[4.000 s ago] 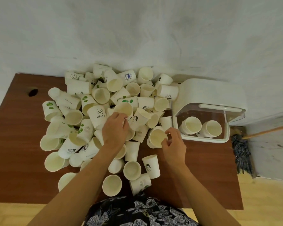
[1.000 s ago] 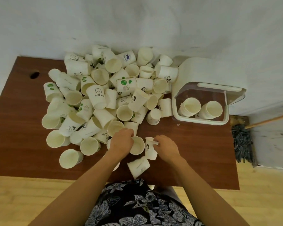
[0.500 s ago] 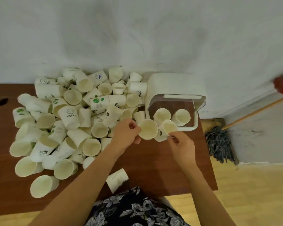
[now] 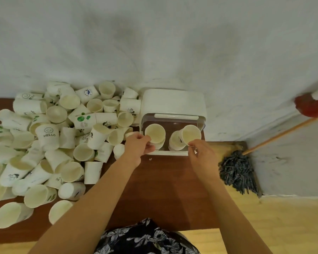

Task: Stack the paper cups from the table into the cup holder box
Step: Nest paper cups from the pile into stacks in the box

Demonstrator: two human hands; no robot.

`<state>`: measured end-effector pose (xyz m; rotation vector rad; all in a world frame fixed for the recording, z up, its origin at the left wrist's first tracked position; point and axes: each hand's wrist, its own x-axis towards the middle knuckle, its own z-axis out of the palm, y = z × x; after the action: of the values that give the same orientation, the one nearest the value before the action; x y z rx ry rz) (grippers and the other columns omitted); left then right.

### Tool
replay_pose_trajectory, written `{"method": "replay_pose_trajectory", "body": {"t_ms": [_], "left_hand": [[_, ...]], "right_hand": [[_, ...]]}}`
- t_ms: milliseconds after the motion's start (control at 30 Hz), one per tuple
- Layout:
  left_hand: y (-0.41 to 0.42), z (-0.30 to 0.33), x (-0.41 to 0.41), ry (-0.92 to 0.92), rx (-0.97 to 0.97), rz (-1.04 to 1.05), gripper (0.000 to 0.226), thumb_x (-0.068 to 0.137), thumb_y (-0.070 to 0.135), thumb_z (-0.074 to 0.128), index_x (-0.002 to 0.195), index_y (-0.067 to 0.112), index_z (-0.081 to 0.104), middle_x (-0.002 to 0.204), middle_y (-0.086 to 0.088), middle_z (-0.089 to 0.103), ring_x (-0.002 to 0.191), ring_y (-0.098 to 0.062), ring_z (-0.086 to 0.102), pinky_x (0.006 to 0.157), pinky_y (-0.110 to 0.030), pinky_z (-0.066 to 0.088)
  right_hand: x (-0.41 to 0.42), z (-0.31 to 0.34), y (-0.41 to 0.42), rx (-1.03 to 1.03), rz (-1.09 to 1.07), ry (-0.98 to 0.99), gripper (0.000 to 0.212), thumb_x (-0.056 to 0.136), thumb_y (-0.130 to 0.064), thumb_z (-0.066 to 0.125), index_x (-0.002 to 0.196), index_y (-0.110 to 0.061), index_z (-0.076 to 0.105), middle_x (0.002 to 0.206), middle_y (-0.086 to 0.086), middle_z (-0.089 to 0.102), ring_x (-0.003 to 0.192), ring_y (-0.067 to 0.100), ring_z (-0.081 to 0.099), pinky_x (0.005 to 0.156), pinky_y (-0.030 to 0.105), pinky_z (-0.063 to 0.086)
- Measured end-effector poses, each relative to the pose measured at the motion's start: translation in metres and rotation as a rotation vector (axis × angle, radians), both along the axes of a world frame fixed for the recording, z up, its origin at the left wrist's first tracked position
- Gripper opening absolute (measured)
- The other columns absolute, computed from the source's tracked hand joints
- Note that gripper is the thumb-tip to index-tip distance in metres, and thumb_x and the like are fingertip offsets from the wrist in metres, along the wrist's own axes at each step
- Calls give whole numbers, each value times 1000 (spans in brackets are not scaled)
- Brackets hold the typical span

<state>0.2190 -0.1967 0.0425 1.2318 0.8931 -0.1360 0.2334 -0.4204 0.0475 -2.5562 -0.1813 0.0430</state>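
- The left hand pinches the near rim of a paper cup, thumb and fingers curled on it, at the left side of the cup holder box.
- The right hand pinches the near rim of a second cup in the same way, at the box's right side.
- Both held cups lie mouth toward the camera, their long axes running away into the box, each lined up over a stack already in the open compartment; the right-hand stack shows just below and left of its cup.
- Each cup sits just beyond its own grip, so the coming move looks like a short push away from the body along that axis, each hand serving the nearer stack.
- A tilted cup could catch on the rim beneath it.
- The loose pile of cups covers the left part of the counter, touching the box's left wall.
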Motion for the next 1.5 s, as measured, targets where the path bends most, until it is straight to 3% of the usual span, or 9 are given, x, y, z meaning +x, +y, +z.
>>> {"method": "replay_pose_trajectory", "body": {"t_ms": [167,300,500,767,867,1000,1100,1300,1500], "left_hand": [[-13,-10,10,-1,4,65,8,88,5,65,89,4,57,86,-19,64,72,-25,70,69,-33,60],[-19,-13,16,-3,30,79,9,88,6,66,90,3,58,81,-15,63,69,-24,70,68,-33,60],[-18,-19,14,87,48,57,25,88,15,68,108,3,58,90,-16,62,73,-27,68,69,-37,61],[0,-19,-2,91,103,2,6,89,7,61,93,4,59,82,-14,62,69,-25,64,65,-32,60],[-3,-19,2,87,171,-89,13,87,12,65,95,6,57,90,-18,64,68,-21,63,69,-36,61],[-5,-22,6,86,367,-249,12,83,24,65,92,18,57,90,-10,67,74,-20,65,70,-41,61],[7,-23,-2,32,702,-458,8,83,26,63,88,21,58,84,3,63,76,-15,60,64,-28,52],[71,-24,-21,-27,1179,-561,21,90,23,57,109,15,57,105,-1,56,91,-23,57,70,-32,41],[141,-30,-31,138,1227,-684,50,90,17,55,138,18,42,142,-2,39,110,-28,54,80,-41,48]], "right_hand": [[18,-14,-13,8,93,107,21,97,-21,58,116,-22,66,120,-9,62,99,6,57,88,20,48],[27,-27,-14,-5,160,144,23,96,-22,59,118,-25,65,128,-8,61,107,11,61,96,34,54],[30,-29,-7,25,209,161,32,94,-18,58,125,-24,62,133,-9,56,105,10,61,91,24,51],[11,-33,21,83,189,204,27,95,-18,60,120,-25,63,129,-10,58,109,10,59,95,34,54],[5,-34,35,117,154,224,30,95,-19,60,124,-25,61,131,-8,57,108,11,59,94,37,55],[0,-30,45,118,114,228,29,95,-18,60,123,-24,61,130,-7,58,105,9,59,94,34,55],[-4,-28,48,90,123,219,25,95,-19,58,120,-23,63,126,-8,60,100,5,57,93,26,53],[-15,-30,77,81,178,265,26,95,-17,56,119,-23,64,113,-10,62,85,3,57,79,19,48],[-24,-40,131,62,294,374,30,95,-19,55,124,-24,61,113,-9,61,90,2,57,80,20,47]]}}
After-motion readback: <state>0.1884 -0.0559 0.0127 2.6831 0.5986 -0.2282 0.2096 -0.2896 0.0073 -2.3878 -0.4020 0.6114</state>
